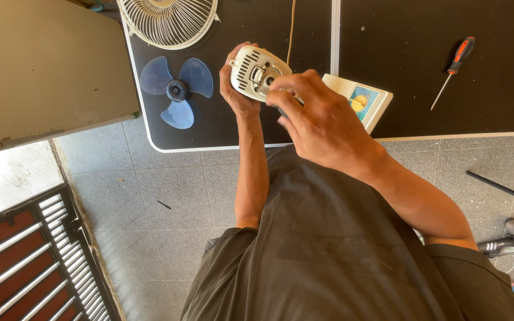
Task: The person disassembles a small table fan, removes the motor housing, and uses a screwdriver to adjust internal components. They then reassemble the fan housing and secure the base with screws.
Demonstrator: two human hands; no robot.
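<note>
A: What are the fingers doing?

B: The left hand (237, 89) clasps the cream fan motor housing (256, 71) from behind; the right hand (319, 122) curls over its front, perhaps pinching a dark tool.

A: The step?

B: Likely working the housing's centre; it needs a steady grip. Blue blade (176, 90) left of them, screwdriver (453, 68) far right.

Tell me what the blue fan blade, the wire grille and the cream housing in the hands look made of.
Blue fan blade: seemingly translucent plastic, since the dark table shows faintly through its glossy lobes.
Wire grille: thin ribs with a cream coat, probably painted or coated metal wire, though plastic cannot be ruled out.
Cream housing: apparently opaque moulded plastic, matte, with slotted vents.
</note>
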